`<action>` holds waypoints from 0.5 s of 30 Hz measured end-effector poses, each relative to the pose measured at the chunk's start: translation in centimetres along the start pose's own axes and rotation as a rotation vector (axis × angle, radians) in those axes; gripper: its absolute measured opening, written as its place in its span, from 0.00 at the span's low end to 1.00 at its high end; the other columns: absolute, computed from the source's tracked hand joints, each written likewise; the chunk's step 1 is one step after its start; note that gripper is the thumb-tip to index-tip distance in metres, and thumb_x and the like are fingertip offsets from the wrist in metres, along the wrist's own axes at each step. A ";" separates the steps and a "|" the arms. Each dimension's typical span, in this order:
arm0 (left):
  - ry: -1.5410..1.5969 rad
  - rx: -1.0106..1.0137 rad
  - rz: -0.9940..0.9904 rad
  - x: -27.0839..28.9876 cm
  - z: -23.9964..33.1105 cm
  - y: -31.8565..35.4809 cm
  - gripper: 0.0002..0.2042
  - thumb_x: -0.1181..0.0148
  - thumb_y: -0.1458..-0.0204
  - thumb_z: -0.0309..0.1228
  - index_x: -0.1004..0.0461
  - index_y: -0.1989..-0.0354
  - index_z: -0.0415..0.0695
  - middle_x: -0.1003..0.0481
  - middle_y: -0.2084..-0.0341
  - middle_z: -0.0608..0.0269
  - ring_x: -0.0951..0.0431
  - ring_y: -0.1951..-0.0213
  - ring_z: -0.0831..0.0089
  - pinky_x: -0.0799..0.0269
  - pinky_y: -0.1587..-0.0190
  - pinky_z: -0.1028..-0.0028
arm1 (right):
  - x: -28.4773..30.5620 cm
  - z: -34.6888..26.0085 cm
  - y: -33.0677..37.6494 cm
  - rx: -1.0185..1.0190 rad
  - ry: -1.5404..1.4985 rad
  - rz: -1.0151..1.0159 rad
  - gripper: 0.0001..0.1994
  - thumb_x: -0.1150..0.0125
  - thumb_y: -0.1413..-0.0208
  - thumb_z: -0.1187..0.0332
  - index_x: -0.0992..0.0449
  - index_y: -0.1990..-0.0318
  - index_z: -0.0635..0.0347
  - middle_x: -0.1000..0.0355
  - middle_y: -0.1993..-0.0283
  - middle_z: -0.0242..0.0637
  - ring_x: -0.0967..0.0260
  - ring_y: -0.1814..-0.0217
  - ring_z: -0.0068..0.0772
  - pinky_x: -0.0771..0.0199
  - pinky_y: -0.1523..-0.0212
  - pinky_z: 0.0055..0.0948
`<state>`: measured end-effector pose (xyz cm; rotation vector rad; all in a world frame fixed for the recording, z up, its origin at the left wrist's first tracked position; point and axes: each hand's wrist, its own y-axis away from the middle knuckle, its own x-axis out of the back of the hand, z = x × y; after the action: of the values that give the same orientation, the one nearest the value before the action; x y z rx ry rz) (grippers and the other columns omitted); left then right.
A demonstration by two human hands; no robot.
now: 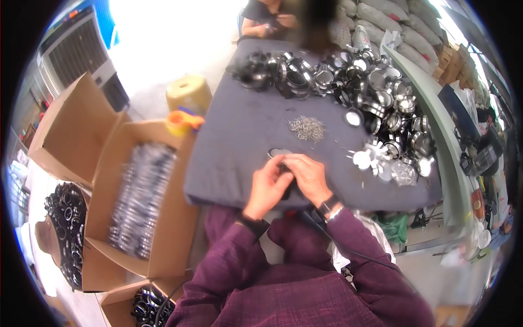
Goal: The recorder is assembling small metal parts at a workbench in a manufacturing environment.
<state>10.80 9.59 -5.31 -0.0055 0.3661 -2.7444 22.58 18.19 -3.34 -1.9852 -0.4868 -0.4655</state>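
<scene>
Over the near edge of the grey-covered table [239, 136], my left hand [268, 184] and my right hand [309, 177] meet with fingers closed together. Between their fingertips is a small round metal-rimmed part [279, 152]; only its far edge shows, and the rest is hidden by the fingers. Just beyond my hands lies a loose pile of small silvery pieces [307, 129], too small to name surely. To the right of my hands are several flat shiny discs [362, 159].
A large heap of black and silver round parts [381, 98] covers the table's far and right sides. On the left stands an open cardboard box [169, 218] of stacked shiny items. Black rings [65, 229] fill a container beyond it. Another person [268, 22] sits across the table.
</scene>
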 end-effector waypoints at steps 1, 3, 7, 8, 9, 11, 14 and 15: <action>-0.001 0.001 -0.001 0.0 -0.1 0.0 0.22 0.40 0.48 0.22 0.35 0.43 0.37 0.27 0.73 0.71 0.32 0.73 0.89 0.36 0.72 0.85 | -0.1 0.0 0.1 -0.028 -0.034 0.008 0.08 0.38 0.54 0.79 0.24 0.64 0.62 0.25 0.63 0.40 0.25 0.62 0.41 0.22 0.64 0.30; 0.014 -0.033 0.007 0.0 -0.2 0.0 0.22 0.40 0.48 0.22 0.35 0.43 0.37 0.27 0.73 0.71 0.31 0.73 0.89 0.35 0.71 0.85 | -0.3 0.0 0.2 -0.056 -0.070 0.017 0.08 0.38 0.54 0.79 0.23 0.64 0.62 0.25 0.62 0.40 0.25 0.62 0.41 0.22 0.64 0.30; -0.008 -0.055 0.014 0.0 0.1 0.0 0.22 0.41 0.48 0.22 0.35 0.44 0.37 0.27 0.74 0.71 0.31 0.74 0.89 0.36 0.74 0.85 | -0.2 -0.2 -0.1 -0.007 -0.019 0.021 0.08 0.38 0.53 0.79 0.24 0.64 0.62 0.25 0.62 0.39 0.25 0.62 0.42 0.23 0.64 0.31; -0.007 -0.020 0.011 0.0 0.7 0.0 0.21 0.41 0.48 0.22 0.34 0.45 0.37 0.27 0.74 0.71 0.32 0.76 0.89 0.37 0.76 0.85 | 0.1 -0.3 -0.2 -0.004 -0.009 -0.001 0.08 0.39 0.54 0.79 0.24 0.64 0.62 0.25 0.62 0.39 0.25 0.62 0.42 0.23 0.64 0.32; -0.006 0.015 0.006 -0.1 1.0 0.0 0.20 0.41 0.48 0.22 0.34 0.45 0.38 0.27 0.75 0.71 0.33 0.77 0.89 0.38 0.78 0.85 | 0.3 -0.2 -0.3 -0.008 -0.002 0.003 0.08 0.39 0.54 0.79 0.24 0.64 0.62 0.25 0.62 0.39 0.25 0.62 0.42 0.23 0.64 0.32; 0.024 0.010 0.004 -0.3 0.7 -0.2 0.19 0.42 0.48 0.22 0.33 0.46 0.39 0.28 0.76 0.71 0.33 0.79 0.89 0.39 0.80 0.85 | 0.9 -0.1 -0.5 -0.003 -0.009 -0.062 0.08 0.40 0.54 0.78 0.25 0.64 0.62 0.25 0.62 0.38 0.26 0.62 0.42 0.23 0.63 0.32; 0.036 -0.011 0.013 0.0 0.4 -0.2 0.17 0.43 0.47 0.23 0.32 0.47 0.40 0.29 0.79 0.72 0.35 0.81 0.89 0.40 0.82 0.85 | 0.5 -0.1 -0.5 0.018 -0.002 -0.076 0.08 0.41 0.54 0.77 0.25 0.64 0.61 0.25 0.62 0.38 0.26 0.60 0.42 0.24 0.61 0.33; 0.018 -0.022 0.030 0.0 0.4 -0.2 0.16 0.45 0.46 0.23 0.32 0.48 0.40 0.30 0.80 0.72 0.35 0.82 0.89 0.41 0.83 0.85 | 0.7 -0.4 -0.6 -0.004 -0.029 -0.091 0.06 0.43 0.50 0.75 0.25 0.63 0.62 0.25 0.61 0.40 0.26 0.59 0.43 0.25 0.60 0.33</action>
<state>10.71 9.68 -4.91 0.0184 0.3984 -2.7125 22.82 18.19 -2.42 -1.9818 -0.5962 -0.4954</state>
